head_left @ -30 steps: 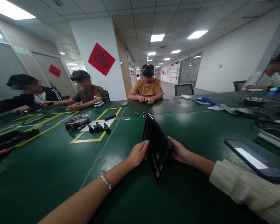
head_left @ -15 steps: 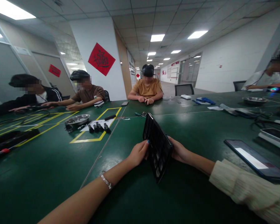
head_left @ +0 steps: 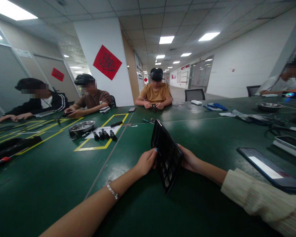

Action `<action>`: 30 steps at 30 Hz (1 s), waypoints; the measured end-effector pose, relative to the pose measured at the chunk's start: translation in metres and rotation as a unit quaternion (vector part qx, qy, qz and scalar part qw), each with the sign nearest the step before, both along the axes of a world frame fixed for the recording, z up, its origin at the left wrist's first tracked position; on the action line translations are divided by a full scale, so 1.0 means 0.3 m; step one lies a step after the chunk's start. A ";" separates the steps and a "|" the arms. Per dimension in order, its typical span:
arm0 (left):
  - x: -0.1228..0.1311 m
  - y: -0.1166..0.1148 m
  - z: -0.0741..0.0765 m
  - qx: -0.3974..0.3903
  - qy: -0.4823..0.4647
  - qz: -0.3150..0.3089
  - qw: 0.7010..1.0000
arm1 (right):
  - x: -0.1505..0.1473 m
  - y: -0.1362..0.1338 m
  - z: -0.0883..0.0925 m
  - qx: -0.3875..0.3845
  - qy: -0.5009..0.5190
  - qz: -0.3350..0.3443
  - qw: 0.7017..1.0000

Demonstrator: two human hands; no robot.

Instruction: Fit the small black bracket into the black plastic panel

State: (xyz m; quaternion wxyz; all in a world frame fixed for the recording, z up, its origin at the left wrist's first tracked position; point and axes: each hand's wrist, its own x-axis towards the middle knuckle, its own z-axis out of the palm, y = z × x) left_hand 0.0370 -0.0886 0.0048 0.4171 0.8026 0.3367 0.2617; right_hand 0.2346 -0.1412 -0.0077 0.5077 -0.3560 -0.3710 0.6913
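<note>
A thin black tablet [head_left: 166, 158] stands steeply tilted above the green table, seen nearly edge-on. Its dark face turns left and shows dim, paler patches. My left hand [head_left: 147, 161] is closed on the near-left side, thumb against the face. A silver bracelet [head_left: 111, 190] circles that wrist. On the opposite side, my right hand [head_left: 189, 159] grips the tablet's right edge and back, with its fingertips hidden behind it. To the right of my right forearm lies a phone [head_left: 268, 168] with a partly white, lit screen.
On the green table [head_left: 128, 158], several black cylindrical parts [head_left: 105, 134] rest on paper left of centre, beside a metal bowl [head_left: 82, 126]. A black tray [head_left: 12, 148] lies far left, pliers [head_left: 148, 121] beyond the tablet. Co-workers [head_left: 156, 92] sit across and at both sides.
My hands and the tablet hold practically still. Across the table, a co-worker's hands have moved apart around a small dark part. Co-workers at left have shifted their arms and hands.
</note>
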 end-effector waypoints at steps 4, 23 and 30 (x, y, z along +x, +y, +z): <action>-0.003 0.001 0.003 0.005 0.004 -0.007 1.000 | -0.001 0.000 -0.001 -0.010 0.008 -0.011 1.000; -0.001 0.000 -0.002 -0.001 -0.011 0.000 1.000 | -0.006 -0.006 0.012 -0.014 0.022 -0.021 0.999; 0.000 -0.010 0.015 0.001 -0.002 0.000 1.000 | -0.003 -0.009 0.010 0.007 0.018 -0.009 1.000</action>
